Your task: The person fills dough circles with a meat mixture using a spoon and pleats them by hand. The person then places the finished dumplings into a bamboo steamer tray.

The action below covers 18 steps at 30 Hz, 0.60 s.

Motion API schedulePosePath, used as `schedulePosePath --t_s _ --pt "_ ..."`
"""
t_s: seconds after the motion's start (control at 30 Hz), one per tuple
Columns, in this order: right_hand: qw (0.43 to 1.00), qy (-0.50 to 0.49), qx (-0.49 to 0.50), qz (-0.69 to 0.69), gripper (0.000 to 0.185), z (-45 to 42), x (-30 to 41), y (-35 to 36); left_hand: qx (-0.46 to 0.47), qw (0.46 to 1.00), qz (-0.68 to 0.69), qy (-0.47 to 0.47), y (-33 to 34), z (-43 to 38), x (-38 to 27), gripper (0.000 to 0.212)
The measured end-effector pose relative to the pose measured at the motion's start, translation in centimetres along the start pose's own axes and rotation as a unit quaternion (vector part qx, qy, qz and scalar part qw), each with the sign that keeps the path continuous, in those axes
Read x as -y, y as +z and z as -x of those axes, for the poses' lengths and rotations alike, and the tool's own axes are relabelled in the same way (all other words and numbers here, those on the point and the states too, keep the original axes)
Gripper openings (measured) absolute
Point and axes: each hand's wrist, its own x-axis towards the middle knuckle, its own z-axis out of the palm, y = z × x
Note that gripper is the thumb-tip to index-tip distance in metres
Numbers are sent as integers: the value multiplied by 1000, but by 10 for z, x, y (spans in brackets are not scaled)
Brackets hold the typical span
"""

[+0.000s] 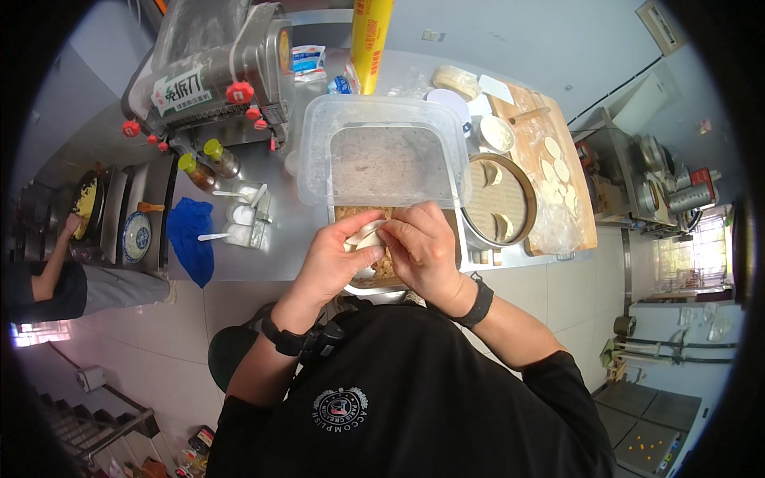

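Observation:
Between my left hand (334, 257) and my right hand (421, 245) is a folded dumpling (367, 234), its pale wrapper pinched at the edge by fingers of both hands. Below them lies a metal tray of brown minced filling (352, 213), partly hidden by the hands. A clear plastic tub (382, 110) covers the tray's far part. To the right, a round steamer (501, 191) lined with mesh holds two finished crescent dumplings (493, 174). Several round dough wrappers (551, 147) rest on a wooden board (532, 128) farther right.
A noodle-pressing machine (209, 89) stands at the back left, near two yellow-green-capped jars (199, 172). A seasoning box (248, 215) with white spoons and a blue cloth (191, 233) lie left. A white bowl (496, 134) sits behind the steamer. At far left, another person (51, 281) works at a wok (85, 206).

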Motion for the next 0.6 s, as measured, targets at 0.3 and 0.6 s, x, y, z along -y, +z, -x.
schedulePosePath --t_s 0.3,0.6 --pt "890 300 104 -326 53 7 -1 -11 -2 997 -55 45 1 -2 -11 59" --pt "711 423 50 -560 37 -1 -10 -16 -101 988 -49 103 14 -5 -22 42"
